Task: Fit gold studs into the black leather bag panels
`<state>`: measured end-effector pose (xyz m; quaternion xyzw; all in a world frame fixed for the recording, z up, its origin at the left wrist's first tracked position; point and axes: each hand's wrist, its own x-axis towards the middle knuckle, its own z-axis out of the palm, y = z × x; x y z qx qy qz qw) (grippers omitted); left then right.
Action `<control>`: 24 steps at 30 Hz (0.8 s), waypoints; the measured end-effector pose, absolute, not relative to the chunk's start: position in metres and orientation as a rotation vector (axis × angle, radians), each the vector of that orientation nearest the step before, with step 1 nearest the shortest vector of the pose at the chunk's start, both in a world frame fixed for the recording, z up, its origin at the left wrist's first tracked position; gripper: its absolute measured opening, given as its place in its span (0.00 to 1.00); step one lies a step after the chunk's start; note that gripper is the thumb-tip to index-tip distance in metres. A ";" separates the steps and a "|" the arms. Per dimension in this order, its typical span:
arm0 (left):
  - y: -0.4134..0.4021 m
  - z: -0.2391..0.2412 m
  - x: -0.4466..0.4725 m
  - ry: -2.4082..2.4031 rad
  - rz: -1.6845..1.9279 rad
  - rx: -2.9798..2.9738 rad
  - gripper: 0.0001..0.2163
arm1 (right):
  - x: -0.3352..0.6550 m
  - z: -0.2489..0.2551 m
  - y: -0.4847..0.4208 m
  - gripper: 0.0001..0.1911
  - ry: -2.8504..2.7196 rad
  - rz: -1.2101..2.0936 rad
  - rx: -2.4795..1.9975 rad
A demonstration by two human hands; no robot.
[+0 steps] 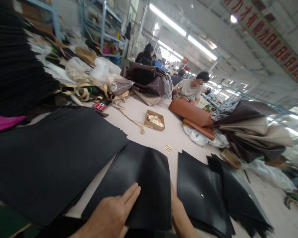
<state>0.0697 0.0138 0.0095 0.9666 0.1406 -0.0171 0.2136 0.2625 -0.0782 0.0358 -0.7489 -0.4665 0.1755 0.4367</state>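
Note:
A smooth black leather panel (141,172) lies in front of me on the pale table, its surface slightly bowed. Flat on its lower part rests my left hand (111,210), with the fingers stretched out and nothing visible in them. Along the panel's right edge is my right hand (176,205); its fingers are hidden by the panel. Beyond the panel is a small heap of gold-coloured metal pieces (168,148). To the right lies a stack of black panels (198,185) with a small shiny metal fitting (202,195) on the top one.
A large dark stack of sheets (47,155) covers the left side. Farther back stands a cardboard box (161,127) of gold-coloured pieces. More black panels (240,188), brown leather pieces (191,110) and plastic bags lie around. Another person (188,89) works across the table.

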 end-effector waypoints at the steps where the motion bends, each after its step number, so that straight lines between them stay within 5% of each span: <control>1: 0.011 0.006 0.073 0.390 -0.106 2.685 0.45 | 0.271 0.032 -0.084 0.16 -1.226 0.419 -1.887; 11: 0.014 0.002 0.075 0.367 -0.197 2.619 0.41 | 0.392 0.026 -0.072 0.19 -1.372 0.016 -2.583; 24: 0.014 0.001 0.069 0.212 -0.135 2.684 0.36 | 0.414 0.025 -0.013 0.16 -1.517 0.095 -2.997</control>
